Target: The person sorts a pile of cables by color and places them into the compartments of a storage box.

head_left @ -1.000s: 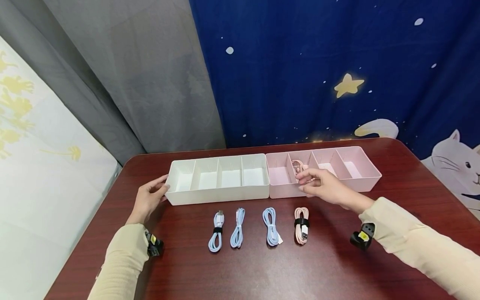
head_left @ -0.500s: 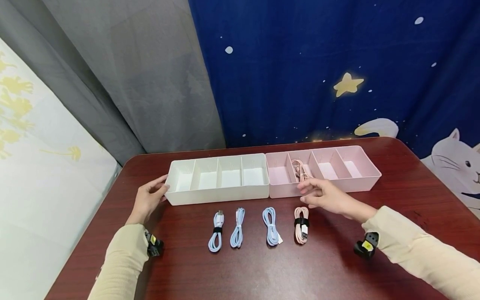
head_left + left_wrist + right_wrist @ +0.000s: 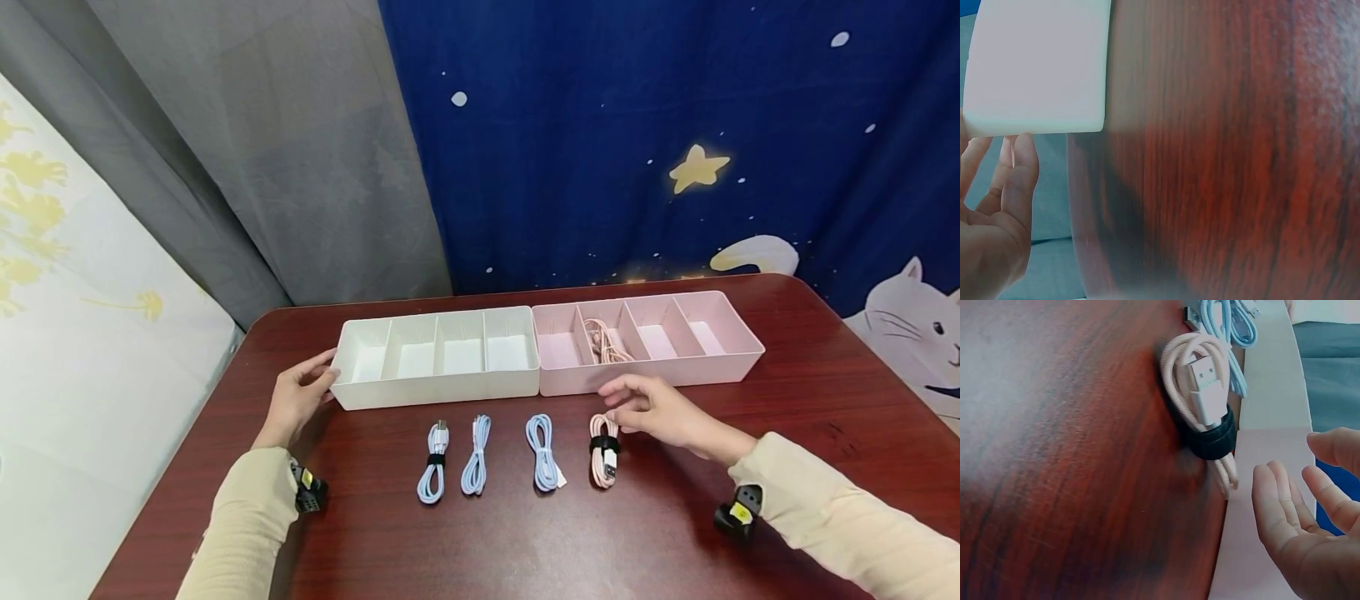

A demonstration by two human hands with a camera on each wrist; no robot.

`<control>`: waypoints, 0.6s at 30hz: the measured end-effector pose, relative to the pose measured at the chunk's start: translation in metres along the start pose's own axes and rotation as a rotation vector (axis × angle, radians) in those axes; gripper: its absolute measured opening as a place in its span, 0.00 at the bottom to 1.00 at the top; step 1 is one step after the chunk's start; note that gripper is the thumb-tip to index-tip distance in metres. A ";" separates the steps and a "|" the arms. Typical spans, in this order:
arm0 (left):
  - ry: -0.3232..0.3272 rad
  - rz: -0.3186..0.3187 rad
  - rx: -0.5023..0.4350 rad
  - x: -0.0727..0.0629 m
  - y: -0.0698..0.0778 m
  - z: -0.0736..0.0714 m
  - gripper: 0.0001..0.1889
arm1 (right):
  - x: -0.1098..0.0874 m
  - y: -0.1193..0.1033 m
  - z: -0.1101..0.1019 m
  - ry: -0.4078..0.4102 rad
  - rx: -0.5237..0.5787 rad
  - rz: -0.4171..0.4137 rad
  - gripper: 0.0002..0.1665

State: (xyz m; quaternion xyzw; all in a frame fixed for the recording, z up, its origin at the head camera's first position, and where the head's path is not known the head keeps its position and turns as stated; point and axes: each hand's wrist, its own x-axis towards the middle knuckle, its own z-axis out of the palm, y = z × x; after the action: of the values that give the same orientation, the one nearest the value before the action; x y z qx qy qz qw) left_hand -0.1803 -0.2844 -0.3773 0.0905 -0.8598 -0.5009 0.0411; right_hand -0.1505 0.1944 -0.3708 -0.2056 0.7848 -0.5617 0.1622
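My left hand (image 3: 294,400) touches the left end of a white divided box (image 3: 435,390); in the left wrist view its fingertips meet the box's end wall (image 3: 1035,69). A pink divided box (image 3: 705,371) adjoins it on the right, with a loose pink cable (image 3: 613,353) in its second compartment from the left. In front of that box hovers my right hand (image 3: 660,412), empty, fingers loosely bent. Just below its fingertips lies a coiled pink USB cable (image 3: 598,468) with a black strap. The right wrist view shows this coil (image 3: 1175,375) apart from the hand (image 3: 1310,544).
Three coiled light-blue cables lie in a row left of the pink coil: one with a black strap (image 3: 427,487), a second (image 3: 472,477), and a third (image 3: 540,457). The brown tabletop (image 3: 480,550) extends in front. Curtains (image 3: 570,167) hang behind.
My right hand has moved from the pink box toward me, down to the strapped pink coil. The loose pink cable now lies spread in its compartment. My left hand has stayed put.
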 end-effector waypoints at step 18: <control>0.005 0.000 0.006 0.000 0.000 0.000 0.23 | -0.007 0.015 0.004 0.054 0.095 0.058 0.21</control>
State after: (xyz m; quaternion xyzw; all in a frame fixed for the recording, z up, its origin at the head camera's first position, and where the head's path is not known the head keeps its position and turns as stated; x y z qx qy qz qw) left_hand -0.1804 -0.2842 -0.3779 0.0919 -0.8611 -0.4981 0.0430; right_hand -0.1446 0.1986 -0.3866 -0.1595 0.7668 -0.5990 0.1666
